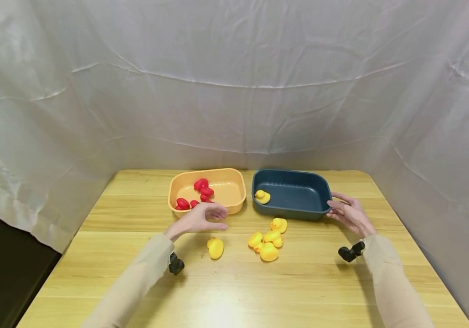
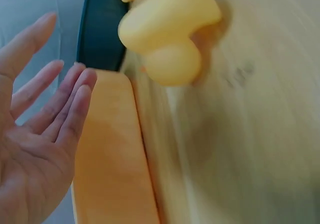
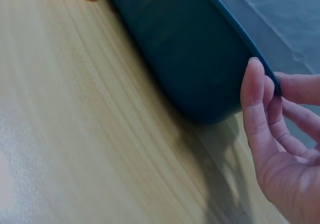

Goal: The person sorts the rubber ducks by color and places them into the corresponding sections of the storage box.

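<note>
Rubber duck point(image 1: 216, 248), yellow loner, sits just wearer-side of left grip point(image 1: 198, 219) | long axis roughly fore-and-aft | left's nearer, loose, empty | right grip point(image 1: 351, 215) well apart, pinching navy tray point(image 1: 289, 212)

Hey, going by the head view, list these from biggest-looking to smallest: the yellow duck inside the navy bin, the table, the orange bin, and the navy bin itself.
1. Table
2. Navy bin and orange bin: too alike to rank
3. Yellow duck
</note>
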A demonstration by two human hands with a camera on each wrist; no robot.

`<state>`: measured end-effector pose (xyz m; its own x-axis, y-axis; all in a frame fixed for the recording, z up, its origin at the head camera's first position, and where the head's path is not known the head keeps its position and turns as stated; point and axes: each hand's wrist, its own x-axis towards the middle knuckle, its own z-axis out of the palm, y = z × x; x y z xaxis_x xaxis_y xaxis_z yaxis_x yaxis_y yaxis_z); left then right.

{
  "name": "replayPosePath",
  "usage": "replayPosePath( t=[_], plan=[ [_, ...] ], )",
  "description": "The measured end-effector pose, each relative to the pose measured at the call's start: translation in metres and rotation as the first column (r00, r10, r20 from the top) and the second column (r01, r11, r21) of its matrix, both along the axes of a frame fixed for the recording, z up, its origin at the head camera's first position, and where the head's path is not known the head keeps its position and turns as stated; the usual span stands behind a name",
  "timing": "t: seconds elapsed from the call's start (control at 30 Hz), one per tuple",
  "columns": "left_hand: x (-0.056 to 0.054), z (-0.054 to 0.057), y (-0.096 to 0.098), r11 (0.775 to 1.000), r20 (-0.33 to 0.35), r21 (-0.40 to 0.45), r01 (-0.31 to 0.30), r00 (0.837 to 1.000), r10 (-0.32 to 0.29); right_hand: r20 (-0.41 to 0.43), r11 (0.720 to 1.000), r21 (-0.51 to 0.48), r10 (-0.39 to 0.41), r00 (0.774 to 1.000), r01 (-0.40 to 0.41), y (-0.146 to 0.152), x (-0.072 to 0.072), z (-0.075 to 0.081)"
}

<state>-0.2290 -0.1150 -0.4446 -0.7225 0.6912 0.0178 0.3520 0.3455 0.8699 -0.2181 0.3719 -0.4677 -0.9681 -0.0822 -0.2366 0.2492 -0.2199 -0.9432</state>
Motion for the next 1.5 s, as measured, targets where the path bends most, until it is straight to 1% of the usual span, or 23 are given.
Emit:
replayPosePath(
  t=[0.13, 0.2, 0.3, 0.4, 0.53, 0.8, 1.07, 1.3, 1.5],
  plan=[
    [0.003, -0.007, -0.012, 0.998, 0.055, -0.037, 0.055, 0.997, -0.052, 0.0, 1.0, 0.0, 0.002, 1.0, -0.002, 0.0, 0.001, -0.002],
    [0.005, -0.009, -0.016, 0.995, 0.084, -0.051, 0.091, 0.993, -0.086, 0.003, 1.0, -0.002, 0.003, 1.0, -0.003, 0.0, 0.001, -0.003],
    [0.006, -0.012, -0.02, 0.988, 0.11, -0.062, 0.142, 0.985, -0.135, 0.007, 1.0, -0.005, 0.002, 1.0, -0.002, 0.0, 0.001, -0.004],
    [0.007, -0.014, -0.023, 0.984, 0.14, -0.057, 0.171, 0.977, -0.162, 0.007, 1.0, -0.007, -0.001, 1.0, 0.001, 0.0, 0.001, -0.004],
    [0.008, -0.015, -0.025, 0.981, 0.173, -0.069, 0.183, 0.97, -0.169, 0.006, 1.0, -0.008, -0.001, 1.0, 0.001, 0.0, 0.001, -0.004],
    [0.007, -0.019, -0.025, 0.973, 0.204, -0.103, 0.207, 0.962, -0.183, -0.005, 1.0, -0.003, 0.006, 1.0, -0.006, 0.001, 0.002, -0.004],
    [0.006, -0.019, -0.023, 0.966, 0.225, -0.126, 0.227, 0.955, -0.195, -0.009, 1.0, 0.01, 0.016, 1.0, -0.016, 0.001, 0.002, -0.004],
    [0.007, -0.017, -0.02, 0.955, 0.218, -0.16, 0.249, 0.953, -0.212, -0.008, 1.0, 0.002, 0.011, 1.0, -0.011, 0.0, 0.002, -0.001],
    [0.007, -0.017, -0.018, 0.951, 0.232, -0.189, 0.246, 0.952, -0.2, -0.001, 1.0, -0.003, 0.008, 1.0, -0.008, 0.0, 0.002, 0.0]
  ],
)
